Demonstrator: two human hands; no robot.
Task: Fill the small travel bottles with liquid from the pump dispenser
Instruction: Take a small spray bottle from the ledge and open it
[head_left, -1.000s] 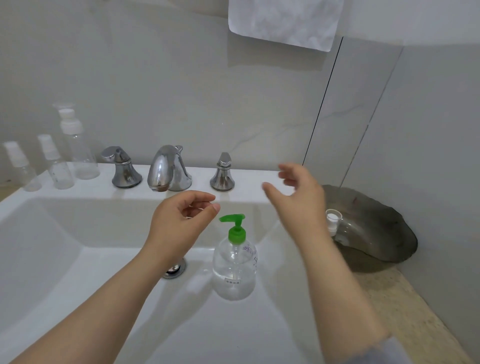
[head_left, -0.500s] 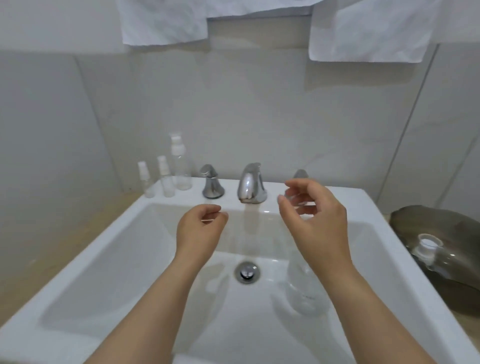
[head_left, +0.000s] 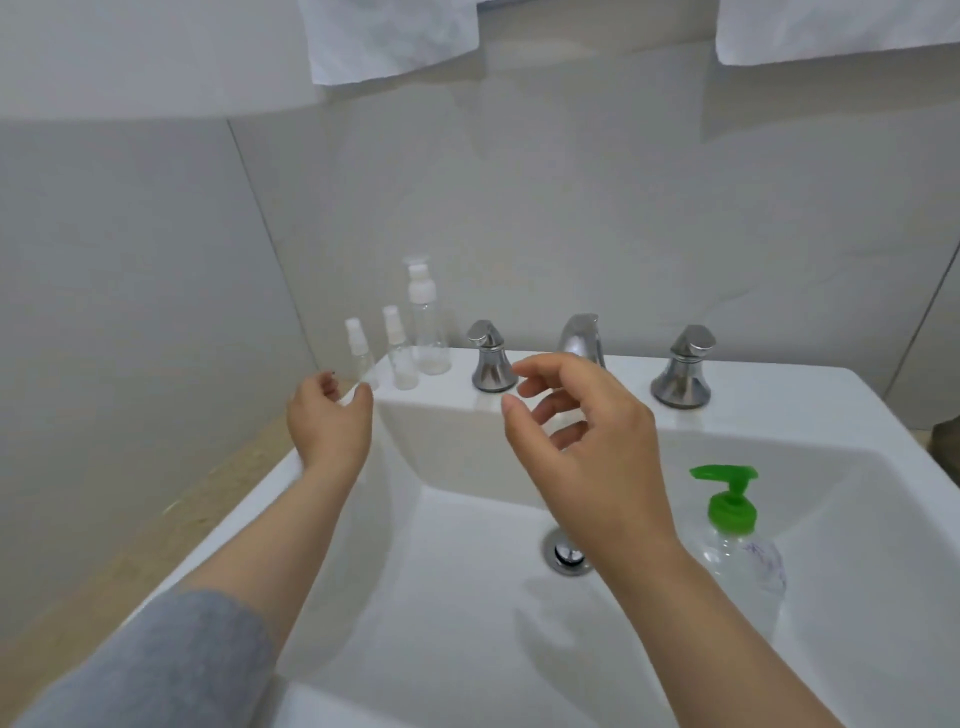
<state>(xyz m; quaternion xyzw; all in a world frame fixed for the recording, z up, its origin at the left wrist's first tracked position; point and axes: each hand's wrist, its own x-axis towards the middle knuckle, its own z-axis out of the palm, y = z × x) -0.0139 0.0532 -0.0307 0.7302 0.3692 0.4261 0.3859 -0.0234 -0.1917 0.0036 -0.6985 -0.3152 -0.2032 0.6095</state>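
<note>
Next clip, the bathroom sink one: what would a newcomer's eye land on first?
The green-topped pump dispenser stands inside the sink at right. Three clear travel bottles line the back ledge, left of the taps. The left hand and right hand hover empty over the sink, the left nearest the bottles.

Bathroom: white sink w/ chrome faucet, tiled wall, towels.

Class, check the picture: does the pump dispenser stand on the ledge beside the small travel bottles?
No, the pump dispenser stands in the sink basin, while the travel bottles stand on the back ledge.
</note>
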